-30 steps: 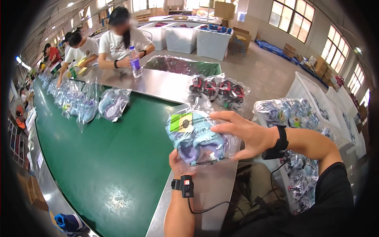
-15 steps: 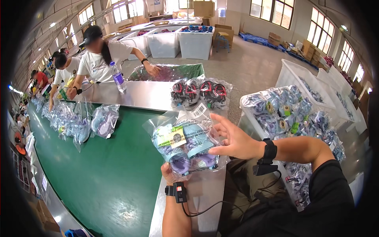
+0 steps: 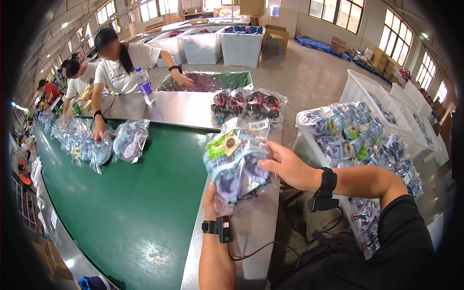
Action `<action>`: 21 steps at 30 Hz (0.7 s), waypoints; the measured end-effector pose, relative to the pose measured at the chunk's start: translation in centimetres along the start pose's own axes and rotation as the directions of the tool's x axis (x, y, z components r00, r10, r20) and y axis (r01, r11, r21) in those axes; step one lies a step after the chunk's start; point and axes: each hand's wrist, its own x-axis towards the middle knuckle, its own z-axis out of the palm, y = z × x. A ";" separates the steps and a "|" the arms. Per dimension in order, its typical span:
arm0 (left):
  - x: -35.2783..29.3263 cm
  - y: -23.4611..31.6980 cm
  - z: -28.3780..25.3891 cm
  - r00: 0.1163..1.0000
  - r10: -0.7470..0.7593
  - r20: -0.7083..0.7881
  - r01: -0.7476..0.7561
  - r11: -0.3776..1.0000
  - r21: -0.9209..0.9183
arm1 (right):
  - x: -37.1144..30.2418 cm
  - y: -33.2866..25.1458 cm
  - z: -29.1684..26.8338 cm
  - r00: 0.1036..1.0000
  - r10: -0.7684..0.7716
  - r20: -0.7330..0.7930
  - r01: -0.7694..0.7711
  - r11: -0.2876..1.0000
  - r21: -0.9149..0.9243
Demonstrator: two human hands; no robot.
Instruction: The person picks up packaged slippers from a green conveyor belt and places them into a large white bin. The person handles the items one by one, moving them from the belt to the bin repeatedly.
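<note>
Item: clear bag of blue goggles (image 3: 237,166), light, crinkly, slippery. My left hand (image 3: 212,200) grips its bottom; my right hand (image 3: 290,166) clasps its side. I'd hold it by the edges.

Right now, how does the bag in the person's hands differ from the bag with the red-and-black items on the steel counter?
The held bag is up off the table, gripped by the left hand and right hand; the counter bag lies flat, untouched. The held bag shows blue and purple items with a green card; the counter bag shows red and black ones. Both are clear plastic.
</note>
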 end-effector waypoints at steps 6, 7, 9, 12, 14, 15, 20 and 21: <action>0.3 -0.1 3.1 0.995 -0.073 0.061 0.065 0.991 0.115 | 0.4 -0.4 -1.1 0.901 0.434 -0.014 -0.420 0.878 0.231; 0.4 -0.3 3.2 0.995 -0.079 0.054 0.070 0.985 0.158 | 0.5 -0.5 -1.4 0.895 0.445 -0.030 -0.428 0.877 0.219; 0.9 -0.9 2.4 0.991 -0.127 0.042 0.117 0.976 0.182 | 0.4 -0.2 -2.9 0.889 0.451 -0.078 -0.429 0.880 0.205; 2.7 -2.0 -0.3 0.957 -0.289 0.006 0.269 0.898 0.349 | -0.6 0.3 -6.5 0.887 0.449 -0.113 -0.400 0.867 0.297; 2.0 -2.1 2.7 0.971 -0.120 -0.207 0.185 0.925 0.333 | -0.4 0.1 -7.2 0.882 0.435 -0.181 -0.400 0.894 0.202; 1.9 -0.8 0.1 0.986 -0.120 -0.112 0.151 0.931 0.331 | -0.5 -0.7 -7.5 0.882 0.431 -0.189 -0.405 0.900 0.163; 2.0 -0.8 -0.5 0.966 0.019 -0.259 0.087 0.916 0.392 | -5.0 -3.2 -16.7 0.837 0.357 -0.415 -0.334 0.933 0.130; 2.5 -0.6 -1.0 0.970 -0.070 -0.232 0.163 0.895 0.414 | -6.8 -3.7 -19.2 0.800 0.324 -0.504 -0.319 0.943 0.099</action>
